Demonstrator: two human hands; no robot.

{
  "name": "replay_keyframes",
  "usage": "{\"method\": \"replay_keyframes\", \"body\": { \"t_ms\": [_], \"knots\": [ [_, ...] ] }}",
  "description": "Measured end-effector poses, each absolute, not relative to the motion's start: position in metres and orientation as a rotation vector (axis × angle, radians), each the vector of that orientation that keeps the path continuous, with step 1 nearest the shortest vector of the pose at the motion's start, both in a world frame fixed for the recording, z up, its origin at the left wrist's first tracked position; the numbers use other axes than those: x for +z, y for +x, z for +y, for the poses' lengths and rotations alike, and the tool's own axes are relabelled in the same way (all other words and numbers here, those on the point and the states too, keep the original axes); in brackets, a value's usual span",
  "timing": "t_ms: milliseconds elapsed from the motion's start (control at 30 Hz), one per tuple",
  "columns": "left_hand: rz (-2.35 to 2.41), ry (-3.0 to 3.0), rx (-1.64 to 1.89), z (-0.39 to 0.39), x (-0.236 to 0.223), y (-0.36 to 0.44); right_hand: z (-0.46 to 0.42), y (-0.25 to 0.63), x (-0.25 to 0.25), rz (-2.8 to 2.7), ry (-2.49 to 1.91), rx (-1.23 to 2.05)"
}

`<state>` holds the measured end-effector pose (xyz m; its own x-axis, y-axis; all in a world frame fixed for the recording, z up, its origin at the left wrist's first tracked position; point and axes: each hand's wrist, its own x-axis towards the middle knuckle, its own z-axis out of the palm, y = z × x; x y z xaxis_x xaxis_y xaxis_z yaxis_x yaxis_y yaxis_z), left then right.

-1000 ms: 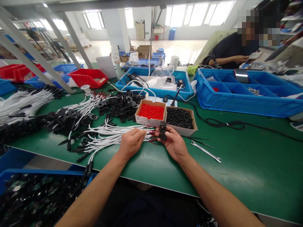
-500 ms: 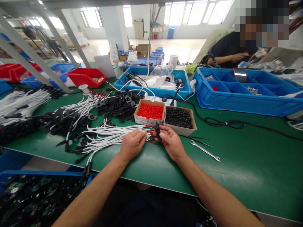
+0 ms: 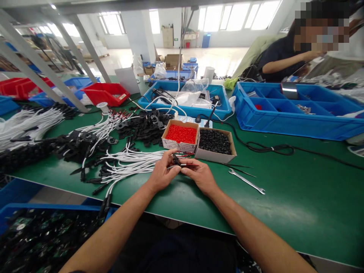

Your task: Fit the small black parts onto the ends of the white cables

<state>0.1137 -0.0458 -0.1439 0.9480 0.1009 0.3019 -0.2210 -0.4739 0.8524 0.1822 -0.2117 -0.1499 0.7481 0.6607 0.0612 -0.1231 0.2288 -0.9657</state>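
Observation:
My left hand (image 3: 162,174) and my right hand (image 3: 200,175) meet over the green table (image 3: 284,197), just in front of two cardboard boxes. Between their pinched fingertips they hold a small black part (image 3: 176,160) and the red-and-black end of a white wire (image 3: 186,165). A bundle of white wires (image 3: 127,163) with black plugs trails off to the left of my left hand. One box holds red beads (image 3: 181,134), the other black pieces (image 3: 214,141).
A small wrench (image 3: 247,182) and tweezers (image 3: 233,165) lie right of my hands. Piles of black parts (image 3: 145,127) and more white wires (image 3: 25,123) cover the left side. Blue bins (image 3: 298,110) and a red bin (image 3: 106,93) stand behind. Another person's arm (image 3: 284,62) is at the far right.
My hands have closed together at the middle. The black part has passed from my right hand's grip to between both hands' fingertips, with one wire end lifted out of the bundle.

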Motion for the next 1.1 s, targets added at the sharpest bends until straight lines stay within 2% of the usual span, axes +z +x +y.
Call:
{"method": "replay_keyframes", "body": {
  "t_ms": [267, 433, 567, 700, 800, 933, 1100],
  "knots": [
    [0.228, 2.292, 0.531, -0.035, -0.137, 0.112, -0.219, 0.187, -0.153, -0.662, -1.521, 0.341],
    [0.282, 2.049, 0.791, 0.016, -0.131, 0.099, -0.225, 0.188, -0.146, -0.497, -1.516, 0.181],
    [0.564, 2.144, 0.975, 0.064, -0.130, 0.087, -0.228, 0.188, -0.141, -0.420, -1.475, 0.093],
    [0.738, 2.217, 0.832, 0.086, -0.136, 0.086, -0.228, 0.193, -0.145, -0.351, -1.410, 0.142],
    [0.707, 2.383, 0.820, 0.082, -0.139, 0.089, -0.229, 0.197, -0.149, -0.310, -1.382, 0.143],
    [0.438, 2.474, 1.118, 0.040, -0.126, 0.089, -0.231, 0.195, -0.145, -0.399, -1.401, 0.150],
    [-0.174, 2.462, 0.645, -0.039, -0.110, 0.099, -0.231, 0.185, -0.131, -0.729, -1.466, 0.214]
  ]
}}
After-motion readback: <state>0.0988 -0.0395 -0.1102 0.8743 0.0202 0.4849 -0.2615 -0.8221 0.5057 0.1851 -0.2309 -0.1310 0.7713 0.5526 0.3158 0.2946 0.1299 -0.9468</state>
